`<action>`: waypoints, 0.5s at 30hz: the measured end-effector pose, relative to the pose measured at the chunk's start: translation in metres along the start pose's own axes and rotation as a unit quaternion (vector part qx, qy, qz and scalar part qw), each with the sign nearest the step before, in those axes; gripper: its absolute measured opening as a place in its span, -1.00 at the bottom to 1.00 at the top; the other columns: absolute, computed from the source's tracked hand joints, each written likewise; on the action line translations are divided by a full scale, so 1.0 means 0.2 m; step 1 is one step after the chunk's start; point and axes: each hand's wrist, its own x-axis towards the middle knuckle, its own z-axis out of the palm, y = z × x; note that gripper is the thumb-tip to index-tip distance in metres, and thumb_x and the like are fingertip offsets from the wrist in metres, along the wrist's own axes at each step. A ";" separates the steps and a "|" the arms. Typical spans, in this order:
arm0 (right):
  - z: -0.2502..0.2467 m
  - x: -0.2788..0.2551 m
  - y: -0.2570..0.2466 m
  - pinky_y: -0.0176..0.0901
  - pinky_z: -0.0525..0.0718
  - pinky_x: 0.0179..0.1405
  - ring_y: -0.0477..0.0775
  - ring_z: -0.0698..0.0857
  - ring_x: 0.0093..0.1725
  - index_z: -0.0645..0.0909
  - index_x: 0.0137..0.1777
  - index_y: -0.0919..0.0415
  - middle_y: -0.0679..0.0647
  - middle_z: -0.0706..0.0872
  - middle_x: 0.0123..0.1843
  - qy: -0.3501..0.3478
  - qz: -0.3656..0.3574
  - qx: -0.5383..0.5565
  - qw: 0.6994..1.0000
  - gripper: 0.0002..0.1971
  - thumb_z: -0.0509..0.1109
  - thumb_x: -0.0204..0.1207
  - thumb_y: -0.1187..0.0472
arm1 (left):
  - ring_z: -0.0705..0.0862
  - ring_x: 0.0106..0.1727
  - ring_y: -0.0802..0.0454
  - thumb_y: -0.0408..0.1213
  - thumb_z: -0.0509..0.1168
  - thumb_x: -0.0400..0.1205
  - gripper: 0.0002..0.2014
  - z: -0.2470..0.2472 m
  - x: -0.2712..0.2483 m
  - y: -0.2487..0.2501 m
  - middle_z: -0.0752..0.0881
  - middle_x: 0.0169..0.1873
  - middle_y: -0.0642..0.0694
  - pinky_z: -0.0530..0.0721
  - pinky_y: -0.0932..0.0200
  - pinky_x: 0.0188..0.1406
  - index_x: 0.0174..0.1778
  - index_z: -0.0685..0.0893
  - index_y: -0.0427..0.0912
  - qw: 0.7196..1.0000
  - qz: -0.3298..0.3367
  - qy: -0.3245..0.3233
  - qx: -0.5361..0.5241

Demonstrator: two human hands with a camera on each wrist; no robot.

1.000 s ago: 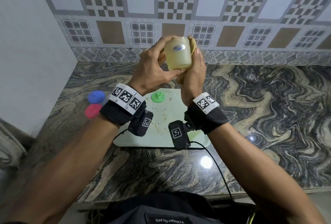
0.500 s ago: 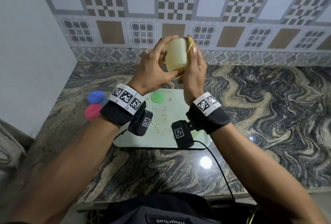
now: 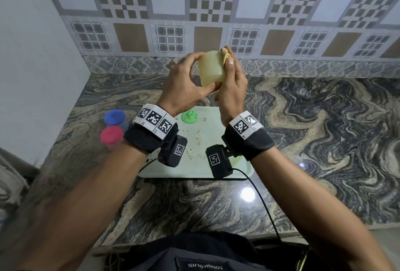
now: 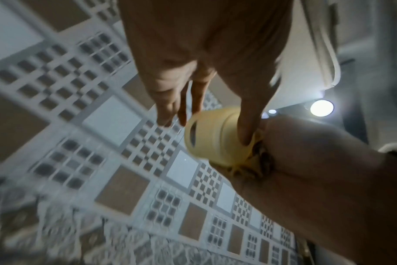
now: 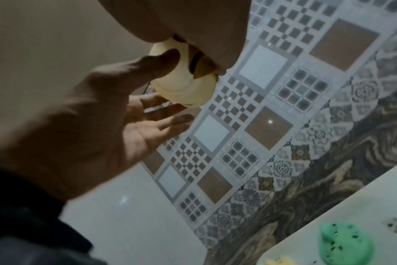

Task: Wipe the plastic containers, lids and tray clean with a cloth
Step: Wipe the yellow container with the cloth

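My left hand (image 3: 184, 80) grips a pale yellow plastic container (image 3: 211, 69) in the air above the tray, fingers over its top and thumb underneath. My right hand (image 3: 232, 82) holds a yellow cloth (image 3: 226, 54) pressed against the container's right side. In the left wrist view my thumb lies on the container (image 4: 213, 136) and the cloth (image 4: 249, 166) is bunched behind it. The pale green tray (image 3: 205, 123) lies on the counter below, speckled with crumbs. A green lid (image 3: 189, 117) with dark specks rests on its far edge.
Two small containers stand left of the tray, one with a blue lid (image 3: 114, 118), one with a red lid (image 3: 111, 136). A yellow lid (image 5: 277, 261) shows at the tray's edge in the right wrist view. A tiled wall backs the marble counter (image 3: 313, 130).
The container has turned in my hands: its oval label faced me a second ago and is now out of sight. Both hands stay at about the same height.
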 end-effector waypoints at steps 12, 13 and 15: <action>-0.01 -0.03 0.08 0.34 0.62 0.33 0.13 0.62 0.42 0.52 0.51 0.13 0.13 0.61 0.48 0.007 -0.122 -0.163 0.979 -0.56 0.10 0.72 0.00 | 0.67 0.27 0.12 -0.51 0.59 0.31 -0.30 0.04 -0.05 -0.02 0.51 0.30 -0.26 0.72 0.01 0.22 0.35 0.46 -0.33 0.973 -0.020 0.005 -0.231; -0.01 -0.03 0.07 0.31 0.58 0.41 0.13 0.56 0.48 0.47 0.55 0.17 0.14 0.55 0.53 -0.003 -0.132 -0.156 0.979 -0.57 0.11 0.73 0.09 | 0.66 0.29 0.09 -0.47 0.60 0.30 -0.29 0.04 -0.06 -0.02 0.50 0.31 -0.25 0.72 0.00 0.22 0.35 0.46 -0.31 0.970 -0.032 0.000 -0.242; -0.04 -0.03 0.07 0.12 0.41 0.60 0.10 0.38 0.62 0.44 0.55 0.28 0.16 0.42 0.61 -0.040 -0.163 -0.136 0.976 -0.57 0.09 0.70 0.39 | 0.68 0.29 0.01 -0.36 0.63 0.29 -0.29 0.02 -0.05 -0.01 0.57 0.32 -0.20 0.73 -0.01 0.22 0.35 0.49 -0.27 0.975 -0.039 -0.016 -0.217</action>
